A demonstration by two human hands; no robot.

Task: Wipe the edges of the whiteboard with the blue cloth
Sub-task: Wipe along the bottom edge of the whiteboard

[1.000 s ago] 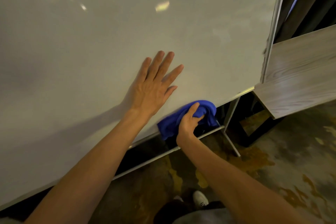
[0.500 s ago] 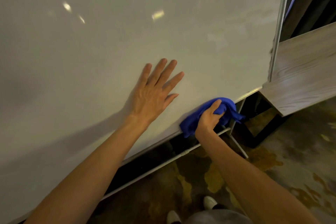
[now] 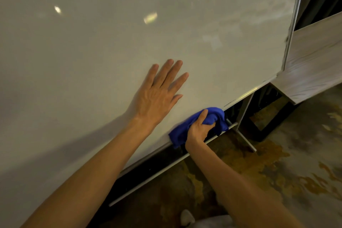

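A large whiteboard [image 3: 111,46] fills most of the view, tilted, with its metal bottom edge [image 3: 246,96] running up to the right corner. My left hand [image 3: 157,96] lies flat on the board face, fingers spread, holding nothing. My right hand [image 3: 199,128] grips a bunched blue cloth [image 3: 180,134] and presses it against the bottom edge, a little left of the board's lower right corner. Part of the cloth hangs below the edge.
A thin metal rail [image 3: 166,170] and a stand leg [image 3: 246,142] run below the board. A pale wood-grain table [image 3: 314,61] on a black frame [image 3: 262,135] stands just right of the corner. The floor [image 3: 277,172] is stained concrete. A shoe tip [image 3: 187,216] shows below.
My right hand slid the cloth right along the bottom edge toward the corner, then stayed about there. My left hand kept flat on the board.
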